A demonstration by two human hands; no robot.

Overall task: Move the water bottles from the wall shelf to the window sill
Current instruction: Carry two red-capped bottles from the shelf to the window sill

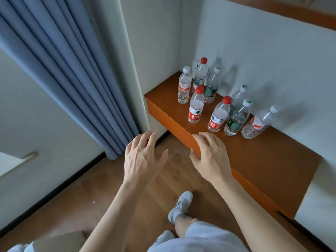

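Note:
Several clear plastic water bottles stand upright on an orange wooden wall shelf (254,157) in the room's corner. Nearest its front edge are two red-capped, red-labelled bottles (196,106) (219,115). A green-labelled bottle (236,119) and a white-capped bottle (260,122) stand to their right, and more bottles (184,86) cluster at the back left. My left hand (143,159) hovers open in front of the shelf, below its edge. My right hand (211,157) is open over the shelf's front edge, short of the bottles. Neither hand holds anything. No window sill is in view.
A blue curtain (72,73) hangs at the left beside a white wall column (154,42). Wooden floor (91,197) lies below, with my leg and white shoe (181,204) on it. A second orange shelf (291,13) runs along the wall at top right.

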